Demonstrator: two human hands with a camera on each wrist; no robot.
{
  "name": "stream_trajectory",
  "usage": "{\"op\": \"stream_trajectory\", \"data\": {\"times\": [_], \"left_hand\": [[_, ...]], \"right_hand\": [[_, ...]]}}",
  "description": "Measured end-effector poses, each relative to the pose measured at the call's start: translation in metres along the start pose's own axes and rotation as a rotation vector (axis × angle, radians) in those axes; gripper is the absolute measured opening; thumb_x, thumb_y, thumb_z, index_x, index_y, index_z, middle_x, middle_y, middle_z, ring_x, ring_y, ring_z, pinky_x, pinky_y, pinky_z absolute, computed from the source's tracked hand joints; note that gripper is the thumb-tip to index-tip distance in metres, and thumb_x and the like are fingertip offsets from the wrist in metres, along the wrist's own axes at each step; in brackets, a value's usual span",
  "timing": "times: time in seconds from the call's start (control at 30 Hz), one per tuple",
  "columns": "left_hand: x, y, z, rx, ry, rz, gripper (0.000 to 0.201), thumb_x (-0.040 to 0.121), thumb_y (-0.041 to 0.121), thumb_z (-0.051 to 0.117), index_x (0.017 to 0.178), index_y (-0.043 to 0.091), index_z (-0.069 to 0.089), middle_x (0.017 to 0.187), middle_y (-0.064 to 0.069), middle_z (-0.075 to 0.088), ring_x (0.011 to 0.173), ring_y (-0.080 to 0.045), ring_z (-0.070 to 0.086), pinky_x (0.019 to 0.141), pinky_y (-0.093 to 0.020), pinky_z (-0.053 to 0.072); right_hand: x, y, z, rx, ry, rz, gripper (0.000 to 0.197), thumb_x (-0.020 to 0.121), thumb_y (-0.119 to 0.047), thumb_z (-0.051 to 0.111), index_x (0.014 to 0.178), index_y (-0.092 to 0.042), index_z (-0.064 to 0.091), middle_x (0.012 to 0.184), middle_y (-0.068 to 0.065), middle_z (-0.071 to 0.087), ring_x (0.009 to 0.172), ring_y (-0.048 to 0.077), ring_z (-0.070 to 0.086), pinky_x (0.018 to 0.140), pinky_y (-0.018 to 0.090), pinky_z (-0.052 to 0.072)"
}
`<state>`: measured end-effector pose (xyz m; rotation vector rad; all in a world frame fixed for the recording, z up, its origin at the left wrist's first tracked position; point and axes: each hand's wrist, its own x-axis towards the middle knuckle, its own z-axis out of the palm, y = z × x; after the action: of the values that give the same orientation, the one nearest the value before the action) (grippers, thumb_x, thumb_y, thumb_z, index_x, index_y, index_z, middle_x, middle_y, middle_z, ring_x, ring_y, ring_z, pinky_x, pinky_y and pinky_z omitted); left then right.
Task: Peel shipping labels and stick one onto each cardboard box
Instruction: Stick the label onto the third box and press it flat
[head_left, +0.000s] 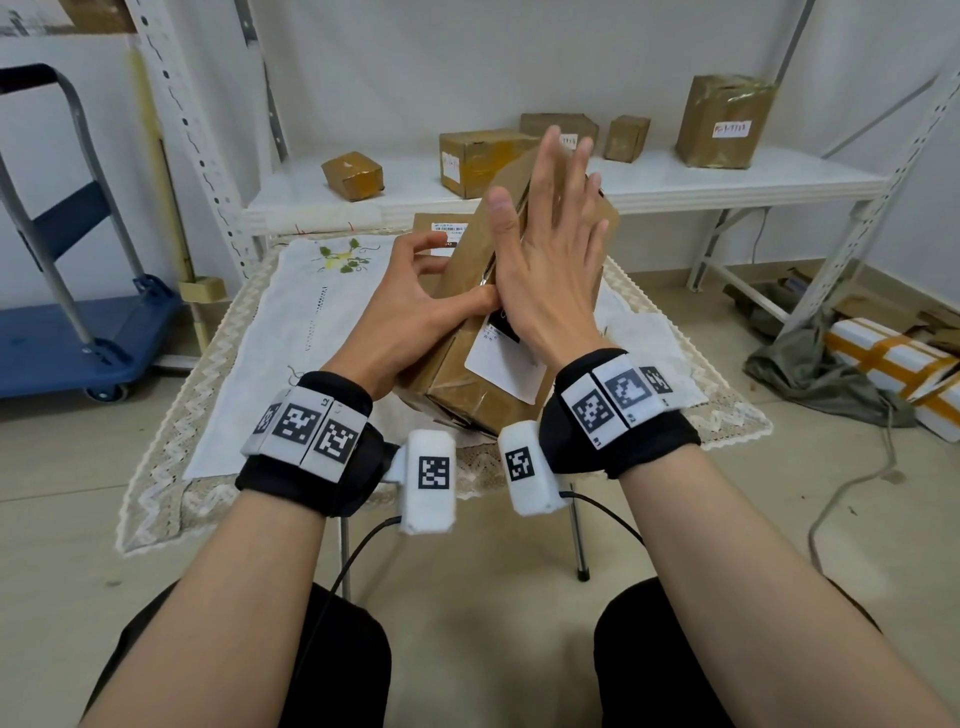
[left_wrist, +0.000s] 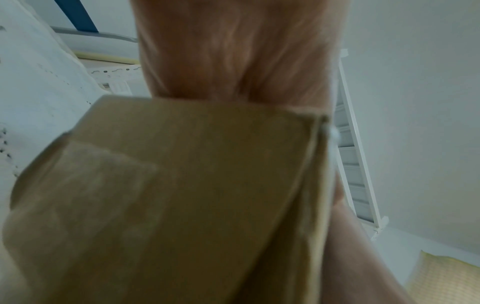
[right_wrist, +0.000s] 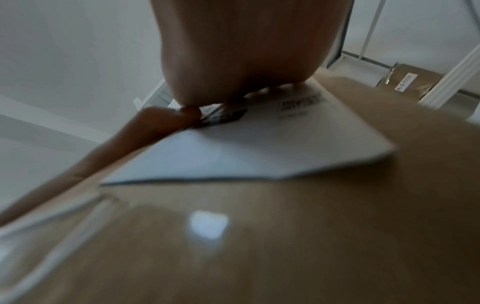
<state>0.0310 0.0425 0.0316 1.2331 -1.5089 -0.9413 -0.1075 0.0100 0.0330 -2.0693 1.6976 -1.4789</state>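
Observation:
A brown taped cardboard box (head_left: 462, 384) stands tilted up on the cloth-covered table (head_left: 291, 322), its far end raised. A white shipping label (head_left: 506, 366) lies on its upper face. My left hand (head_left: 410, 306) grips the box's left side, with the thumb reaching the label's edge. My right hand (head_left: 545, 249) lies flat with straight, spread fingers and presses on the label, hiding its upper part. In the right wrist view the label (right_wrist: 259, 148) sits on the box (right_wrist: 259, 236) under the palm. The left wrist view shows the box's side (left_wrist: 182, 195) against my palm.
Another labelled box (head_left: 441, 228) lies behind on the table. The white shelf (head_left: 675, 176) carries several boxes. A blue trolley (head_left: 78, 338) stands at the left. White foam boxes with orange tape (head_left: 893, 364) and a grey cable (head_left: 852, 483) lie on the floor at the right.

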Motion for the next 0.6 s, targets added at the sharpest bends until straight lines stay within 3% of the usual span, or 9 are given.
{"op": "stream_trajectory", "data": {"times": [0.1,0.23,0.33,0.6], "left_hand": [[-0.001,0.0,-0.002,0.008,-0.011,0.014,0.085,0.072,0.041,0.088,0.142,0.033,0.04,0.121,0.019,0.054,0.083,0.008,0.064,0.07,-0.016,0.05],[-0.001,0.001,-0.004,-0.022,0.009,0.014,0.087,0.064,0.046,0.084,0.139,0.035,0.041,0.124,0.013,0.059,0.098,-0.007,0.068,0.083,-0.03,0.057],[0.001,0.002,-0.009,-0.099,0.075,0.007,0.085,0.065,0.045,0.084,0.138,0.034,0.042,0.131,0.008,0.06,0.098,-0.011,0.072,0.082,-0.033,0.059],[0.005,-0.001,-0.012,-0.306,0.295,-0.026,0.073,0.083,0.03,0.084,0.14,0.029,0.039,0.128,0.004,0.059,0.102,-0.008,0.071,0.086,-0.029,0.058]], "right_hand": [[0.005,0.001,-0.004,0.013,0.018,0.011,0.07,0.104,-0.058,0.02,0.162,-0.029,-0.007,0.169,0.004,-0.021,0.155,0.028,-0.018,0.122,0.057,-0.012],[0.009,0.004,-0.012,0.059,0.081,0.047,0.069,0.107,-0.053,0.022,0.162,-0.026,-0.009,0.168,0.006,-0.022,0.155,0.03,-0.017,0.123,0.06,-0.01],[0.006,0.001,-0.012,0.054,0.104,0.01,0.068,0.107,-0.049,0.023,0.162,-0.023,-0.008,0.168,0.007,-0.022,0.155,0.029,-0.017,0.122,0.06,-0.011],[-0.013,-0.002,0.016,-0.037,-0.149,-0.095,0.068,0.106,-0.056,0.017,0.161,-0.03,-0.011,0.168,0.002,-0.023,0.154,0.026,-0.022,0.123,0.056,-0.013]]}}
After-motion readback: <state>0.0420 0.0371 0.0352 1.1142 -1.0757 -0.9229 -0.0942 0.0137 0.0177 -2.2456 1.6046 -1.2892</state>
